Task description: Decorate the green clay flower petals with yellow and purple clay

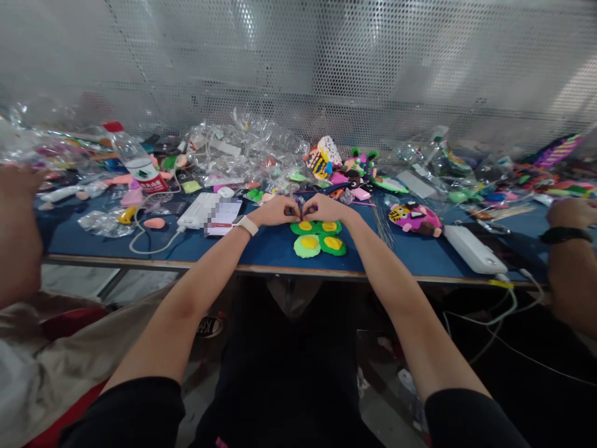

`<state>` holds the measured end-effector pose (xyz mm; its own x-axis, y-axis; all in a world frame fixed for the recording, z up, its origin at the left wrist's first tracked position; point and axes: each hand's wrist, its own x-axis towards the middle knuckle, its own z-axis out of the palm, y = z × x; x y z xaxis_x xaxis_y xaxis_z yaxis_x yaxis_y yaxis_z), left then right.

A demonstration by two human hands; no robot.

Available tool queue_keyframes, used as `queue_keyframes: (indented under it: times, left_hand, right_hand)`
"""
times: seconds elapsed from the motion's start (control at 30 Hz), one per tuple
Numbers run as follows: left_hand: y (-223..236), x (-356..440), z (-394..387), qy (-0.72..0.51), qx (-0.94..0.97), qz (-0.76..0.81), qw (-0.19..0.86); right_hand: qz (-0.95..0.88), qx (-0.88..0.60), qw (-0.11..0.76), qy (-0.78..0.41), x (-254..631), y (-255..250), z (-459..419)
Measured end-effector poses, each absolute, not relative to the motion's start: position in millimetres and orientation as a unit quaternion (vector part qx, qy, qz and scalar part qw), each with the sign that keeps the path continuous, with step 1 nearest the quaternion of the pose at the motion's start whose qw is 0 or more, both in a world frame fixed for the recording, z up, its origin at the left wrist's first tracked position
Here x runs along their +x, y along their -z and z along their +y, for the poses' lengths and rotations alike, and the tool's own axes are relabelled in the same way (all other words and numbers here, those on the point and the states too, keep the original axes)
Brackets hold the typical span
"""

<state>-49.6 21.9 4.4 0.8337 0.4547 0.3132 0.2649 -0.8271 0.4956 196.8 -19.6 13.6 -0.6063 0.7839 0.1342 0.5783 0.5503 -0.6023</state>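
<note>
Green piece: a flat, four-lobed shape [321, 234], matte and clay-like, lying on the worktop [265, 252] near its front edge, just under the hands; three lobes are deep green and the front-left one pale, each bearing a smooth yellow oval. The hands partly cover its back edge.
Left hand: this hand [278, 210] curls over the back of the piece, fingers drawn together at the tips; I can't make out whether something small is pinched there. A watch with a white strap [246, 224] circles the wrist.
Right hand: this one [324, 208] mirrors it, fingertips also together and nearly meeting the left's; what might sit between them is hidden from me.
Phone: the flat phone [224, 219] lies beside the left wrist, its screen partly blurred into blocks, its text unreadable; it overlaps a glossy white power bank [196, 210] with a looping cable [148, 251].
Pink figure: a rounded, lumpy figure [416, 220] with yellow-and-black stripes, to the right, past thin wire-like strands [384, 225].
Bottle: clear plastic with a red cap [140, 163], leaning in view; white characters on its red label are too small for me to read surely.
Bags: crinkled, shiny clear plastic [261, 146] heaped behind, muddling whatever lies beneath.
Wall: perforated grey metal [298, 68].
Neighbours: a person's hand [571, 214] above a black wristband at far right; another person's arm [18, 236] is cut off at left.
</note>
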Motion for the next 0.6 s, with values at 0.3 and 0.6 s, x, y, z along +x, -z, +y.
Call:
queue_keyframes:
  times: [0.3, 0.6]
  left_hand:
    - [-7.3, -50.9, 21.9, -0.211, 0.935, 0.166, 0.234]
    - [-8.6, -50.7, 21.9, -0.21, 0.934, 0.167, 0.237]
  right_hand:
    - [-0.858, -0.396, 0.202, -0.257, 195.7, -13.3, -20.0]
    - [-0.859, -0.39, 0.214, -0.254, 198.2, -14.1, -18.7]
